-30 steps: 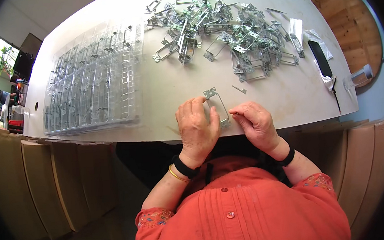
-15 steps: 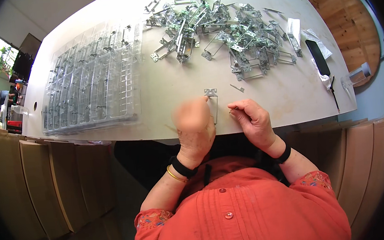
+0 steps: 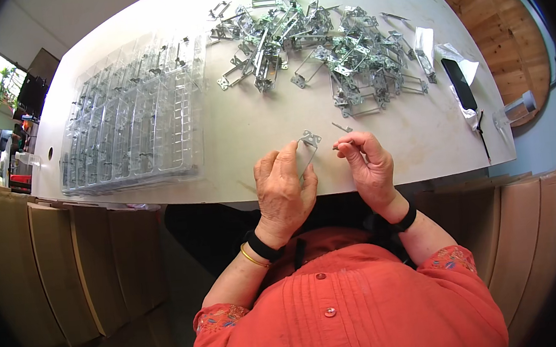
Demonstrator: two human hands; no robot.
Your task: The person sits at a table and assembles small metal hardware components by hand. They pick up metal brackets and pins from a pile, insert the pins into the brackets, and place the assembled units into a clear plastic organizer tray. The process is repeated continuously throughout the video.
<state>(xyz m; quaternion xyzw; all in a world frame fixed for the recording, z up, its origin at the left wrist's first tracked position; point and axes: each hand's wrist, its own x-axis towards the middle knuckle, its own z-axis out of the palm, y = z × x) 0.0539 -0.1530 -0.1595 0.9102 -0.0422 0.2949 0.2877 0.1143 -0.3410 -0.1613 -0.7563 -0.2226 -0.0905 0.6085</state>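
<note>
My left hand (image 3: pixel 283 185) is closed on a metal bracket (image 3: pixel 311 139) with a flat plate at its far end and a thin wire frame. The bracket is tilted, and its near end is hidden by my fingers. To the right, my right hand (image 3: pixel 371 162) pinches a small metal piece whose tip shows at the fingertips; it is too small to name. The two hands are apart. Just beyond my right hand lies a small thin metal part (image 3: pixel 343 127) on the white table (image 3: pixel 247 120).
A large pile of metal brackets (image 3: pixel 339 42) covers the far middle. Clear plastic trays (image 3: pixel 197 114) with metal parts stand at left. A black phone (image 3: pixel 459 83), white wrapping and a dark cable (image 3: pixel 484 135) lie at right. Cardboard boxes (image 3: pixel 101 268) flank me.
My left hand has turned, and the bracket in it has tilted to the right. My right hand has shifted slightly up and to the right, still pinching the small piece.
</note>
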